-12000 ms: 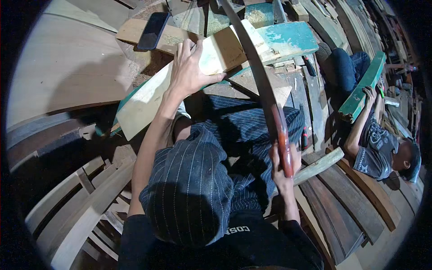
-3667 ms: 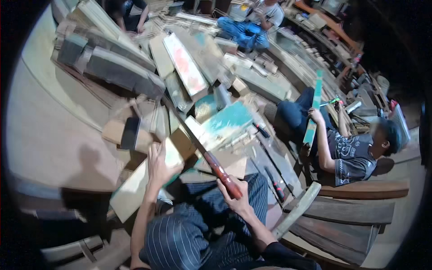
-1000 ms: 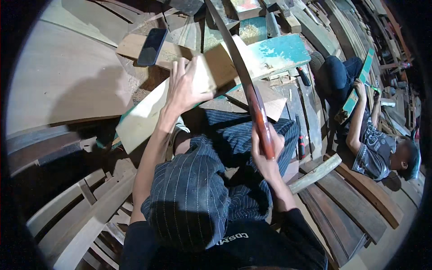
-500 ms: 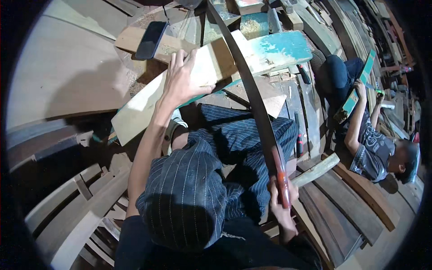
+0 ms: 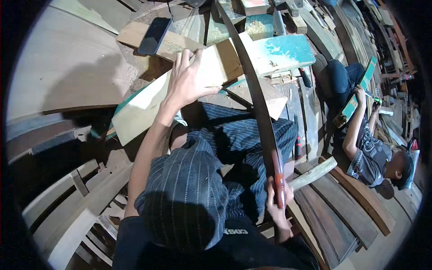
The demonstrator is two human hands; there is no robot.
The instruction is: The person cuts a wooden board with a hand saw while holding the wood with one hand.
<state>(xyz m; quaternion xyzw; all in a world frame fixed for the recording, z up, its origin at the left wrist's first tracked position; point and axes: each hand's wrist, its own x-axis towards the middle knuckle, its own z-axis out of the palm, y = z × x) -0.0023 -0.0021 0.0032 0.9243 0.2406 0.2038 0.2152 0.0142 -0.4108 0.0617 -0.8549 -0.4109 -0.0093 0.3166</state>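
My left hand (image 5: 185, 83) presses on a pale curved wooden board (image 5: 144, 110), its fingers curled over the far edge and the thumb along the near side. A brown patch marks the board beside the long blade of a handsaw (image 5: 257, 96). My right hand (image 5: 278, 211) grips the saw's reddish handle at lower right. The blade runs up and away, crossing the wood. Beyond it lies wood with peeling teal paint (image 5: 288, 48); whether this is the same piece, I cannot tell. Where the teeth meet the wood is hidden.
A dark phone (image 5: 155, 36) rests on a wooden block at far left. A large pale panel (image 5: 67, 67) lies left. Curved slatted pieces (image 5: 85, 211) stand at lower left. At right, a seated co-worker (image 5: 373, 153) holds a teal strip (image 5: 357, 94). A red-and-black tool (image 5: 297, 141) lies between us.
The whole view has shifted slightly. My left hand keeps its place on the board, and the saw has moved only a little. The co-worker's head and hands have moved slightly.
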